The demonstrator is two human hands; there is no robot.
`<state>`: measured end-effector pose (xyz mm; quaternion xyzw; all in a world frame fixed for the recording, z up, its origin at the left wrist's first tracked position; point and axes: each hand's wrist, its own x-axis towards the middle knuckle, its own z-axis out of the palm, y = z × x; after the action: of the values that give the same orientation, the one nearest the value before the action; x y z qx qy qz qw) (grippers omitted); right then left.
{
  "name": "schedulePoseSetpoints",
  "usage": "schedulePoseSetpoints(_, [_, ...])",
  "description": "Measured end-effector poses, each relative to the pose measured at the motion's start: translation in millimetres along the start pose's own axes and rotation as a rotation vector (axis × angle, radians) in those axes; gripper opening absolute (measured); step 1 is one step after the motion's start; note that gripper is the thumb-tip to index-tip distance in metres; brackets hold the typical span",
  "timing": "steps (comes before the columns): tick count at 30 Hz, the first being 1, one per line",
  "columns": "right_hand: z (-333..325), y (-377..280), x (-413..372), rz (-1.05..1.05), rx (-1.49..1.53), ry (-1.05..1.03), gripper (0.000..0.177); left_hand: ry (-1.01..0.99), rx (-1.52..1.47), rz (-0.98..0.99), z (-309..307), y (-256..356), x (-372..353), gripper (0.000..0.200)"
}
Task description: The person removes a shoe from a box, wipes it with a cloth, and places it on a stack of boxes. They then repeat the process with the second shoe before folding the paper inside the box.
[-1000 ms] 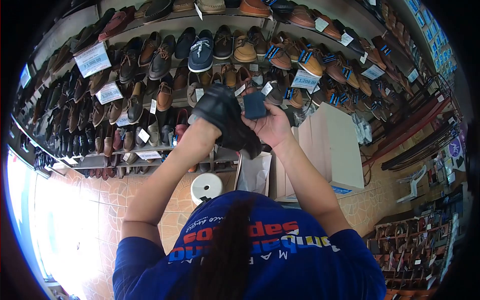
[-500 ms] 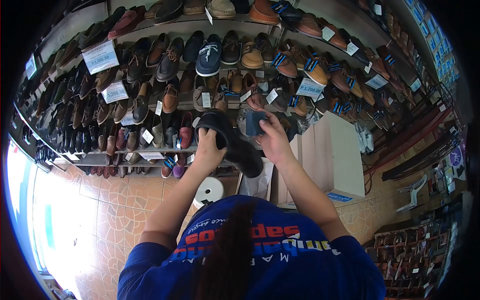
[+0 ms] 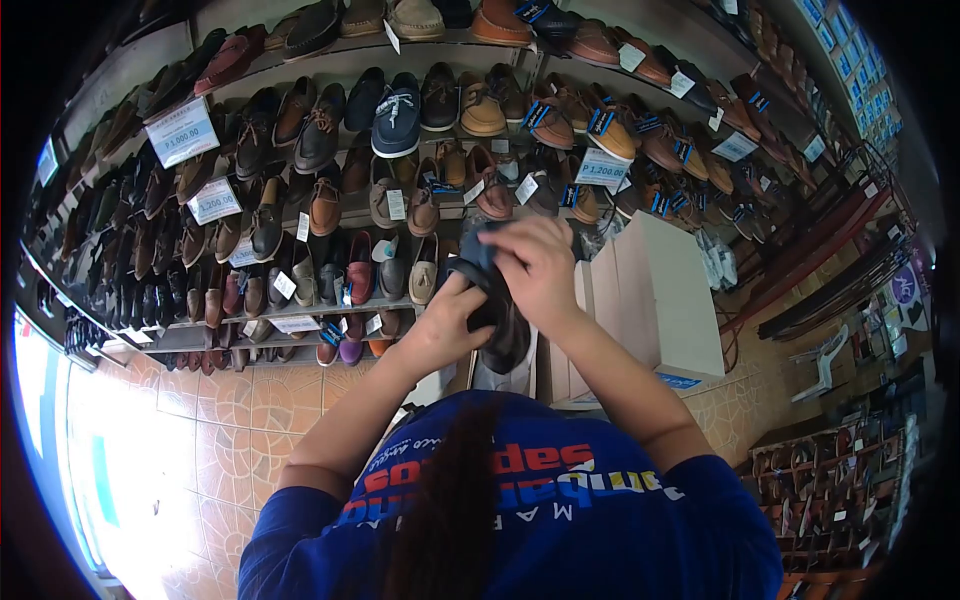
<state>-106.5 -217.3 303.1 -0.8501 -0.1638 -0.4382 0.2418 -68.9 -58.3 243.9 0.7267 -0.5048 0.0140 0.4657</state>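
Observation:
My left hand (image 3: 448,325) grips a black shoe (image 3: 508,342) in front of my chest, its fingers tucked into the shoe's opening. The shoe points steeply, one end toward the shelves and the other toward my body. Held in my right hand (image 3: 540,272) is a dark blue square pad (image 3: 478,246), right at the shoe's far end. The right fingers are blurred and bent over the pad and the shoe, covering part of both.
Shelves of shoes (image 3: 398,115) with price signs (image 3: 182,133) stretch across in front. Pale boxes (image 3: 672,300) stand close by my right forearm. Belts (image 3: 815,250) hang farther right. Below lies a tiled floor (image 3: 270,410).
The shoe has turned more upright and come nearer the middle. My right hand has brought the pad from beside the shoe onto its far end. The view has shifted slightly.

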Motion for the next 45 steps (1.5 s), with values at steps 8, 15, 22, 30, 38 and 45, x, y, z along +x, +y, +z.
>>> schedulePoseSetpoints(8, [-4.0, -9.8, -3.1, -0.020, -0.068, -0.094, 0.026, -0.034, 0.183, 0.209, 7.7, -6.8, 0.5, 0.034])
schedulePoseSetpoints(15, [-16.9, -1.9, -22.8, -0.110, -0.118, -0.127, 0.028, 0.005, 0.211, 0.146, -1.6, -8.4, 3.2, 0.032])
schedulePoseSetpoints(22, [-11.4, -9.8, -30.1, -0.291, -0.107, -0.152, 0.025, 0.053, 0.093, 0.130, -5.0, -15.4, 5.5, 0.042])
schedulePoseSetpoints(30, [-6.3, 15.4, 0.4, 0.270, 0.103, 0.147, 0.018, 0.036, 0.042, 0.115, -7.6, -4.2, 3.4, 0.038])
schedulePoseSetpoints(38, [-0.6, 12.0, -17.3, 0.347, 0.083, 0.212, 0.019, 0.014, 0.033, 0.083, -11.6, -12.2, 1.7, 0.051])
schedulePoseSetpoints(45, [3.8, 7.8, -33.5, 0.254, 0.003, 0.209, 0.021, 0.107, -0.042, 0.097, -21.1, 0.0, 9.1, 0.050])
